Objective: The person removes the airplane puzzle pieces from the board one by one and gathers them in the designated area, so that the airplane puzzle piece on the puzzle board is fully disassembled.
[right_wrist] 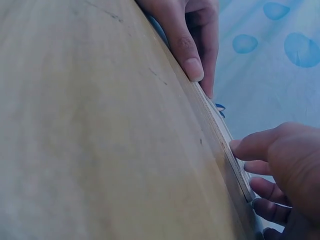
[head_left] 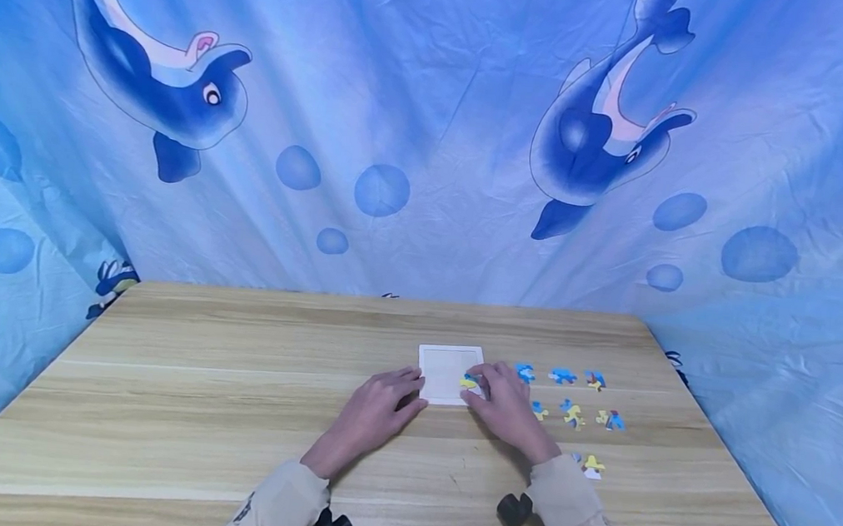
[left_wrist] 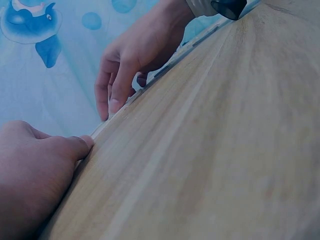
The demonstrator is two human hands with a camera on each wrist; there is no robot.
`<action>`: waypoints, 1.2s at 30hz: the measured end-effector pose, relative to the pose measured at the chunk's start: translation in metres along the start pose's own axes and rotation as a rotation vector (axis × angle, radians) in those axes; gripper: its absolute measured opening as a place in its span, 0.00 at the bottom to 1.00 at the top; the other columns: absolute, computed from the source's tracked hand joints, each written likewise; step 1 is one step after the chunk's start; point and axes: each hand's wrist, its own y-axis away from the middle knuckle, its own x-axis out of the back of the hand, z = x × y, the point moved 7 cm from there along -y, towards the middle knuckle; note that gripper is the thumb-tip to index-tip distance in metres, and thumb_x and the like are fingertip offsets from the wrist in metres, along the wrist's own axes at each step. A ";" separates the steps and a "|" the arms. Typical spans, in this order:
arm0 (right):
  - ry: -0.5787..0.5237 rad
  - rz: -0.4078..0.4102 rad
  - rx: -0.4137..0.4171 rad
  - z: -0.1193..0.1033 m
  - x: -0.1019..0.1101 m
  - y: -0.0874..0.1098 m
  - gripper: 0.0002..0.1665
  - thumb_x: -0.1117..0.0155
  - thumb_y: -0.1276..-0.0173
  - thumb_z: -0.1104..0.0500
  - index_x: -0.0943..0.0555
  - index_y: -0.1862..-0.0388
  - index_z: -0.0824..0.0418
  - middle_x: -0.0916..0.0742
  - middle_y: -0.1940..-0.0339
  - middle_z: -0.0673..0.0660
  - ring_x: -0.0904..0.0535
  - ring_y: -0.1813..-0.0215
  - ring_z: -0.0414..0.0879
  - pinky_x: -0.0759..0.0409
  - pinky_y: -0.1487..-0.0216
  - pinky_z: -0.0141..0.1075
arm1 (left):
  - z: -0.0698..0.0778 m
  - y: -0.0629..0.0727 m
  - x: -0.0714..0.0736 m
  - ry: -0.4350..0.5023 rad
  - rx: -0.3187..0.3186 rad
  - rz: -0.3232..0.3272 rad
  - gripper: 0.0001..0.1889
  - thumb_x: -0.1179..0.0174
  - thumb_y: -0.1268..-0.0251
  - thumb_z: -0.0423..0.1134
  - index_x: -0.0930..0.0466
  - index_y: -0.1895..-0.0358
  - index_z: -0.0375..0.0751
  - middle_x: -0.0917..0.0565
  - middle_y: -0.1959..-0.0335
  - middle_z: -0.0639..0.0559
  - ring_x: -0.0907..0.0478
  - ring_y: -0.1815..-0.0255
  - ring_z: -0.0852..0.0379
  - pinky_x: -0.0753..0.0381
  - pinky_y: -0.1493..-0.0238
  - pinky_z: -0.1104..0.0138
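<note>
A square white puzzle tray point(head_left: 443, 402) lies on the wooden table, its inside mostly bare. My left hand point(head_left: 377, 405) holds the tray at its left side, fingers along the edge and thumb at the near corner; in the right wrist view the left hand point(right_wrist: 187, 42) shows that thumb on the tray's rim. With thumb and fingers, my right hand point(head_left: 510, 409) pinches a yellow and blue puzzle piece point(head_left: 468, 382) over the tray's right part. In the left wrist view the right hand point(left_wrist: 135, 60) points its fingers downward.
Several loose puzzle pieces lie right of the tray, among them a blue one point(head_left: 563, 376), a yellow one point(head_left: 574, 416) and a yellow and white one point(head_left: 593, 467) beside the right sleeve. A blue curtain point(head_left: 433, 130) with dolphins hangs behind the wooden table point(head_left: 225, 446).
</note>
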 end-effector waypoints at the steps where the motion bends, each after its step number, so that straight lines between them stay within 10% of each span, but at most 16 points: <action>1: -0.003 -0.003 -0.008 0.000 0.000 0.000 0.20 0.31 0.38 0.52 0.19 0.50 0.59 0.25 0.68 0.49 0.32 0.58 0.47 0.34 0.51 0.49 | 0.000 0.000 0.000 0.000 0.000 0.000 0.20 0.42 0.32 0.51 0.18 0.44 0.42 0.20 0.41 0.48 0.25 0.38 0.52 0.26 0.38 0.55; 9: -0.036 0.008 -0.047 0.001 0.002 0.000 0.21 0.29 0.40 0.51 0.21 0.50 0.57 0.23 0.54 0.57 0.34 0.48 0.55 0.37 0.47 0.53 | 0.000 -0.001 0.000 -0.002 -0.003 0.000 0.21 0.42 0.32 0.51 0.18 0.44 0.42 0.20 0.41 0.48 0.25 0.38 0.52 0.27 0.37 0.56; 36: -0.208 0.001 0.022 -0.001 0.005 -0.001 0.13 0.33 0.37 0.63 0.22 0.53 0.56 0.24 0.73 0.48 0.29 0.70 0.42 0.28 0.66 0.34 | 0.001 0.000 0.001 -0.003 -0.011 0.008 0.20 0.41 0.32 0.50 0.18 0.45 0.42 0.20 0.42 0.48 0.25 0.39 0.52 0.26 0.38 0.56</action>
